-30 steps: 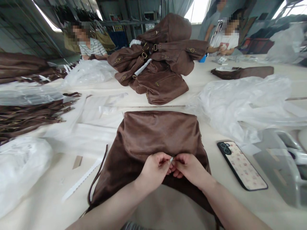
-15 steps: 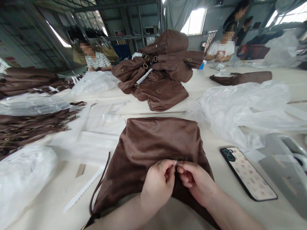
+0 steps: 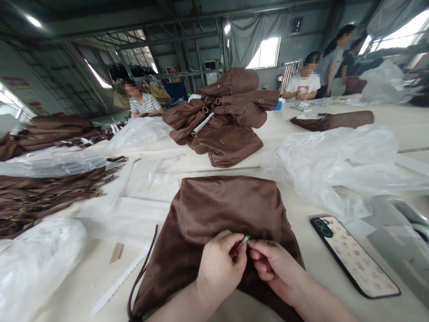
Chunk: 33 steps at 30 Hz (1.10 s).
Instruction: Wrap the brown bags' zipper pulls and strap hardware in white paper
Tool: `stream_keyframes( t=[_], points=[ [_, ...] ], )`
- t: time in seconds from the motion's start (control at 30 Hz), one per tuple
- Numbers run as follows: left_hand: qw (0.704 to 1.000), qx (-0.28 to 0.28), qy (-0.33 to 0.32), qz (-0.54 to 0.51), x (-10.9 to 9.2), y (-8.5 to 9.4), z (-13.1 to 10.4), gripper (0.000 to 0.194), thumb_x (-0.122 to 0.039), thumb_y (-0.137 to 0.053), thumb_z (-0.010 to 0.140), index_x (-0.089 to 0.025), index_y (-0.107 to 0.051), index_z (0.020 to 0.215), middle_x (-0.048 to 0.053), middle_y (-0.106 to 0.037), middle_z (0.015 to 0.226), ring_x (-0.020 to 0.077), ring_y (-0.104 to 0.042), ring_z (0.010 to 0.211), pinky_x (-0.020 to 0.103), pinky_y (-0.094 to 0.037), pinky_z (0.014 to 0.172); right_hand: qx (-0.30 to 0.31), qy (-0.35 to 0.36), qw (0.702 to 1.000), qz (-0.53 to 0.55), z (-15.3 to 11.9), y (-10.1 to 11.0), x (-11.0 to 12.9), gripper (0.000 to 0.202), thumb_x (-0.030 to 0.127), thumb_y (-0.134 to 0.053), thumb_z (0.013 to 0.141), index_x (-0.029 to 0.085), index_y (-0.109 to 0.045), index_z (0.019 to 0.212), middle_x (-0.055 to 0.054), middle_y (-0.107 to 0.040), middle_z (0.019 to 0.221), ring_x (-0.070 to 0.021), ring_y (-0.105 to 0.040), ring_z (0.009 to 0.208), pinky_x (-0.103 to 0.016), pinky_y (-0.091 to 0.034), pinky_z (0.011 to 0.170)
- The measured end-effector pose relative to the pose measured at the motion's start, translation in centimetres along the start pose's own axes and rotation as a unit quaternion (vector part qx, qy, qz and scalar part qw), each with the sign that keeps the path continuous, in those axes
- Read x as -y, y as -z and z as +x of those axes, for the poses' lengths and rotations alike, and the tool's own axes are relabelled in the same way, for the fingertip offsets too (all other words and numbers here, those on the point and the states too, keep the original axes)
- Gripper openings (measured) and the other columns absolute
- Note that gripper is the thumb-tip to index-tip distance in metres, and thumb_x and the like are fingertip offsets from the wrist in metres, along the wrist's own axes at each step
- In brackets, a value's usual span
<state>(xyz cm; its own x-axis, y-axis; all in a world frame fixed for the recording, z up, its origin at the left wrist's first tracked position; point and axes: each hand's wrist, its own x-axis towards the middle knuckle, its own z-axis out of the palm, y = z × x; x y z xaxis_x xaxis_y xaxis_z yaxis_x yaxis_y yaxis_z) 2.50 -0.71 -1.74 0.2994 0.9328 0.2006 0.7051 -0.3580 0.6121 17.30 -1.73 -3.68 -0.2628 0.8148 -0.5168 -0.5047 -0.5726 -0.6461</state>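
A brown leather bag (image 3: 228,203) lies on the table in front of me, a zipper (image 3: 201,234) running across its face. Over the right end of that zipper, my left hand (image 3: 223,264) pinches a small whitish piece (image 3: 246,240) between thumb and forefinger. My right hand (image 3: 273,264) meets it from the other side, its thumb and forefinger closed at the same piece and the other fingers curled. The zipper's pull is mostly hidden by my fingertips. A thin brown cord (image 3: 144,268) hangs off the bag's left side.
Right of the bag lies a phone in a patterned case (image 3: 357,257). Clear plastic bags (image 3: 328,165) spread behind it. Brown bags (image 3: 228,120) are heaped farther back, and brown straps (image 3: 50,192) lie left. Co-workers (image 3: 303,82) sit and stand across the table.
The view has tilted up slightly, so everything sits lower in the picture. My hands stay together at the zipper's end, and slightly more of the whitish piece shows.
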Motion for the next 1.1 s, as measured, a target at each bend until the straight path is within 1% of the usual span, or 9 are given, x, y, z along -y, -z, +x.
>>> stream_keyframes(
  t=[0.33,0.47,0.53,0.6,0.67,0.73,0.8,0.97,1.1],
  points=[
    [0.994,-0.020,-0.107,-0.027,-0.7,0.5,-0.6,0.022,-0.009,-0.047,0.081,-0.022,-0.063,0.090,0.005,-0.060,0.098,0.0172,-0.059,0.090,0.029,-0.049,0.082,-0.001,0.005,1.000,-0.010,-0.1,-0.1,0.0,0.026,0.036,-0.066,0.067,0.015,-0.052,0.061,0.005,-0.047,0.053,-0.0028,-0.037,0.039,-0.016,-0.021,0.036],
    [0.992,-0.028,-0.076,-0.099,-0.6,0.8,-0.5,0.025,-0.008,-0.048,0.078,-0.019,-0.056,0.099,0.007,-0.058,0.102,0.0154,-0.059,0.086,0.025,-0.052,0.074,0.007,-0.004,0.985,-0.173,0.2,0.1,-0.2,0.022,0.037,-0.057,0.075,0.017,-0.052,0.064,0.005,-0.047,0.052,-0.0072,-0.046,0.039,-0.019,-0.032,0.037],
    [0.991,-0.046,-0.066,-0.102,-0.2,0.9,-0.2,0.024,-0.010,-0.046,0.081,-0.019,-0.055,0.102,0.007,-0.058,0.102,0.0147,-0.059,0.086,0.024,-0.052,0.073,-0.008,0.031,0.934,-0.356,0.0,0.2,-0.4,0.014,0.030,-0.053,0.077,0.019,-0.052,0.068,0.004,-0.050,0.051,-0.0100,-0.050,0.039,-0.021,-0.034,0.038],
    [0.992,-0.055,-0.062,-0.093,0.3,0.8,0.2,0.022,-0.012,-0.046,0.084,-0.019,-0.057,0.101,0.006,-0.059,0.100,0.0143,-0.060,0.085,0.024,-0.052,0.072,-0.040,0.116,0.840,-0.529,-0.4,0.2,-0.5,0.009,0.023,-0.052,0.077,0.019,-0.056,0.070,0.000,-0.059,0.058,-0.0136,-0.058,0.049,-0.023,-0.040,0.047],
    [0.994,-0.055,-0.054,-0.081,0.8,0.5,0.6,0.019,-0.014,-0.046,0.086,-0.020,-0.058,0.100,0.005,-0.060,0.096,0.0138,-0.060,0.082,0.023,-0.052,0.070,-0.085,0.199,0.741,-0.636,-0.7,0.1,-0.5,0.010,0.024,-0.054,0.079,0.018,-0.060,0.073,-0.004,-0.065,0.069,-0.0164,-0.063,0.063,-0.026,-0.042,0.057],
    [0.995,-0.050,-0.041,-0.073,1.3,0.2,0.8,0.018,-0.016,-0.046,0.087,-0.020,-0.059,0.098,0.005,-0.060,0.093,0.0134,-0.060,0.079,0.022,-0.051,0.065,-0.130,0.229,0.674,-0.690,-0.8,-0.2,-0.5,0.019,0.034,-0.055,0.082,0.018,-0.062,0.076,-0.007,-0.067,0.073,-0.0192,-0.065,0.069,-0.027,-0.042,0.062],
    [0.996,-0.048,-0.027,-0.067,1.6,-0.1,1.0,0.017,-0.017,-0.046,0.088,-0.020,-0.060,0.097,0.004,-0.060,0.092,0.0135,-0.060,0.078,0.022,-0.050,0.064,-0.158,0.226,0.634,-0.723,-0.6,-0.5,-0.4,0.025,0.040,-0.055,0.083,0.017,-0.063,0.078,-0.008,-0.068,0.074,-0.0211,-0.066,0.070,-0.028,-0.043,0.061],
    [0.997,-0.052,-0.012,-0.062,2.0,-0.6,1.4,0.016,-0.018,-0.046,0.088,-0.021,-0.060,0.096,0.003,-0.061,0.091,0.0140,-0.060,0.081,0.023,-0.050,0.067,-0.148,0.263,0.544,-0.783,-0.3,-1.2,-0.8,0.013,0.015,-0.050,0.082,0.016,-0.063,0.080,-0.009,-0.068,0.073,-0.0209,-0.066,0.065,-0.028,-0.041,0.055],
    [0.997,-0.049,-0.009,-0.064,2.3,-0.7,1.6,0.016,-0.018,-0.046,0.088,-0.021,-0.062,0.093,0.003,-0.062,0.089,0.0141,-0.060,0.081,0.023,-0.050,0.068,-0.104,0.307,0.517,-0.792,0.1,-1.4,-1.2,0.016,0.012,-0.046,0.083,0.017,-0.062,0.082,-0.007,-0.067,0.073,-0.0202,-0.064,0.064,-0.028,-0.041,0.055]
  ],
)
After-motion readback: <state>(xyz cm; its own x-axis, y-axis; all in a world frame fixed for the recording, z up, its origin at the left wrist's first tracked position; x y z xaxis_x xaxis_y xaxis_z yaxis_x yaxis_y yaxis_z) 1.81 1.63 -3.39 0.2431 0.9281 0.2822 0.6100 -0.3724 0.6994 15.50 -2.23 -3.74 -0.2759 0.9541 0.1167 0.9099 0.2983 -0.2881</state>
